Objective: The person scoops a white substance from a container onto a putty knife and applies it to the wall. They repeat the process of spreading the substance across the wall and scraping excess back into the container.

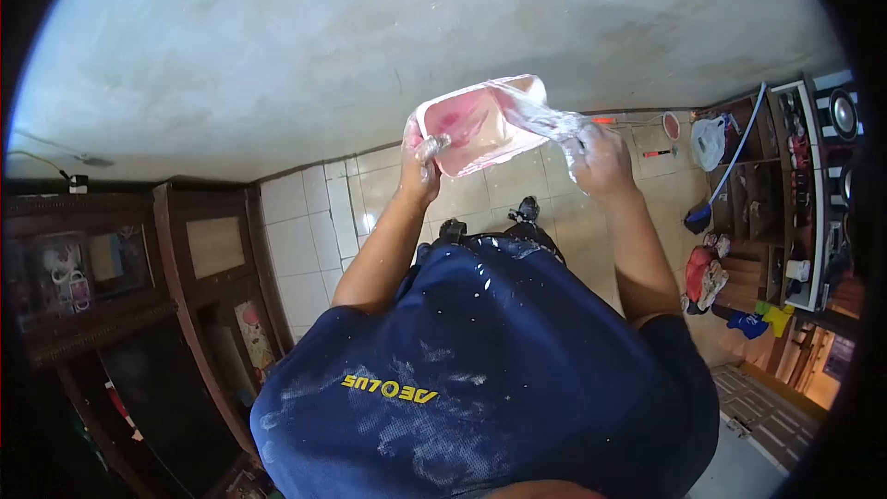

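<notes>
While the left hand [422, 163] clasps the tub [465, 127], apparently to steady it, the right hand [601, 163] curls around a white-smeared object [538, 116].

Both hands [421, 166] [602, 162] forward, curled, white-smeared

The left hand [421, 163] is gripping the left side of a pinkish tub [473, 129], and the right hand [602, 163] is holding a white-smeared object [543, 117], its kind unclear, at the right rim. Far, a pale wall [370, 37] is rising; at left, a dark cabinet [170, 245] is standing.
</notes>
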Demonstrator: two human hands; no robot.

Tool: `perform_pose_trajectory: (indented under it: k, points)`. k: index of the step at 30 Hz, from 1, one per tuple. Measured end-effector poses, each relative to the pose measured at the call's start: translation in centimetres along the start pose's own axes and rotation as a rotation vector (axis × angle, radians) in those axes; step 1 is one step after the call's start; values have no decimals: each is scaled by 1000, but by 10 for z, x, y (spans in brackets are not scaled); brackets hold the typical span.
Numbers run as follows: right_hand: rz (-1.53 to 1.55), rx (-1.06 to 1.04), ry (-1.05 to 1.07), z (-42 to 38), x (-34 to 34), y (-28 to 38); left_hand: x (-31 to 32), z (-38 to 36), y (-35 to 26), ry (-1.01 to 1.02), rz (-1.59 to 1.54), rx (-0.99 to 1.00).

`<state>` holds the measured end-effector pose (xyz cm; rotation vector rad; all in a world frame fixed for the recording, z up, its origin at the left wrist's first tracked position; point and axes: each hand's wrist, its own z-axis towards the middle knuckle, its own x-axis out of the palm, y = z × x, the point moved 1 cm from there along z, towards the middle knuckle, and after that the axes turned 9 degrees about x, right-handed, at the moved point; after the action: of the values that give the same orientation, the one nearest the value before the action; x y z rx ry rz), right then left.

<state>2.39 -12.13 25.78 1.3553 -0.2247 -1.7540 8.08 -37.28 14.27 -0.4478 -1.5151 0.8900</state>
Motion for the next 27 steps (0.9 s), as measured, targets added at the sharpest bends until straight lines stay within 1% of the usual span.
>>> perform_pose_trajectory:
  k: [2,4,7,9,10,11,13,14,16,17,18,20,21,22,24,25,27]
  points:
    - [-180,-114,275,6,3,14,1,-1,-3,-22,-33,-8]
    - [-189,-156,276,10,9,22,7,2,-8,10,-84,-43]
    - [-137,-249,294,15,12,27,24,1,-23,5,-71,-91]
    - [-152,-228,316,19,9,36,17,2,-26,7,-40,-144]
    - [-171,-202,326,21,6,41,11,4,-24,-4,-39,-141]
    - [-166,-208,333,24,4,45,4,8,-23,-9,-27,-174]
    - [-257,-204,326,31,-2,54,3,9,-32,5,-32,-248]
    - [-256,-209,330,37,-5,62,-1,11,-33,0,-33,-244]
    - [-419,-270,480,44,-8,79,-6,21,-35,86,23,-265]
    - [-445,-329,526,47,-3,82,-9,25,-37,109,36,-266]
    - [-445,-326,526,51,1,88,-9,28,-41,111,35,-268]
    - [-509,-304,702,60,8,103,-3,37,-52,187,80,-333]
    - [-538,-326,700,62,13,106,-1,42,-57,255,48,-319]
    - [-541,-325,702,64,19,104,-4,47,-56,255,44,-320]
    - [-510,-399,708,63,33,98,-4,52,-59,239,125,-276]
    - [-517,-410,708,61,38,95,4,51,-69,210,142,-364]
    - [-525,-394,725,63,42,96,3,53,-72,208,140,-366]
